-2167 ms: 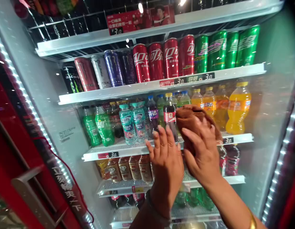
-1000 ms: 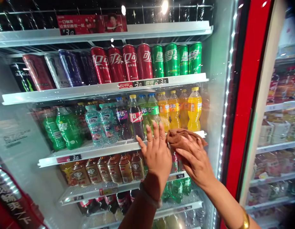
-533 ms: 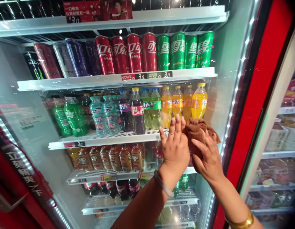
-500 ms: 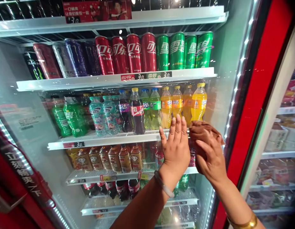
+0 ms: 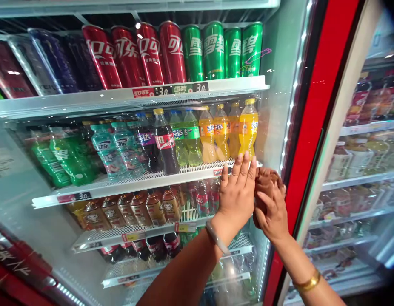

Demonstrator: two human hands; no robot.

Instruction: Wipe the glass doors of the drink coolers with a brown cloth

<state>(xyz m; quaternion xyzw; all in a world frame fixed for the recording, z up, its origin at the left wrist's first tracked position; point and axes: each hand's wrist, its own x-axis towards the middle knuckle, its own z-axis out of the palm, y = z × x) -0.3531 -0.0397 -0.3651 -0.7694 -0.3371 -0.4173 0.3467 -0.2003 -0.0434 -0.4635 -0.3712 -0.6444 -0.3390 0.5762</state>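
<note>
Both my hands are raised to the glass front of a drinks fridge. My left hand (image 5: 238, 187) lies flat against the glass with its fingers stretched upward, just below the rightmost orange soda bottle (image 5: 248, 127); a grey bangle (image 5: 216, 239) circles that wrist. Just to its right, my right hand (image 5: 273, 212) presses a bunched brown cloth (image 5: 267, 176) to the glass, its fingers curled partly over it. The cloth sits near the red door frame (image 5: 307, 114). A gold bracelet (image 5: 308, 282) is on my right wrist.
Behind the glass, red cola cans (image 5: 146, 55) and green soda cans (image 5: 213, 51) line one shelf. Lower shelves hold several soda bottles (image 5: 165, 144) and brown-labelled bottles (image 5: 154, 208). Another stocked fridge (image 5: 359, 178) stands on the right.
The view has shifted right and closer to the shelves. My left hand has moved right along the glass, nearer my right hand. The cloth looks more bunched and remains in my right hand.
</note>
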